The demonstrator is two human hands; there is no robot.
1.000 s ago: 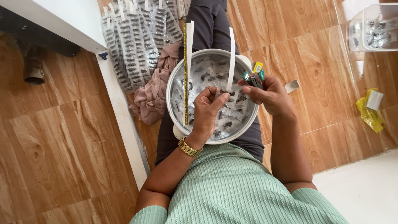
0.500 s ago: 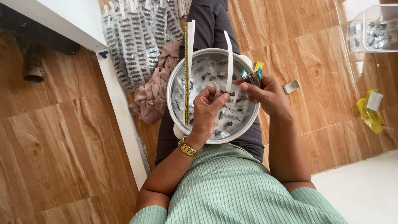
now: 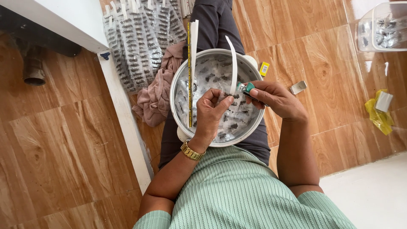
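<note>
A round metal bowl point(image 3: 182, 80) rests on my lap, filled with several small clear packets holding dark bits. My left hand point(image 3: 214, 112) is over the bowl, pinching a clear packet at the foot of a white paper strip point(image 3: 233, 63) that stands upward. My right hand point(image 3: 275, 99) holds a small green-tipped stapler point(image 3: 246, 88) at that same spot, right beside the left fingertips. A stack of long strips point(image 3: 192, 72) lies across the bowl's left side. A gold watch sits on my left wrist.
Rows of filled packets on strips point(image 3: 135, 46) lie on the wooden floor at upper left, beside a pink cloth point(image 3: 157, 95). A white board edge point(image 3: 123, 123) runs along the left. A clear plastic box point(image 3: 381, 27), yellow wrapper point(image 3: 379, 114), small yellow box point(image 3: 264, 68) and metal piece point(image 3: 298, 87) lie to the right.
My right hand has brought the stapler down and left to the foot of the white strip. The small yellow box now lies on the floor beside the bowl.
</note>
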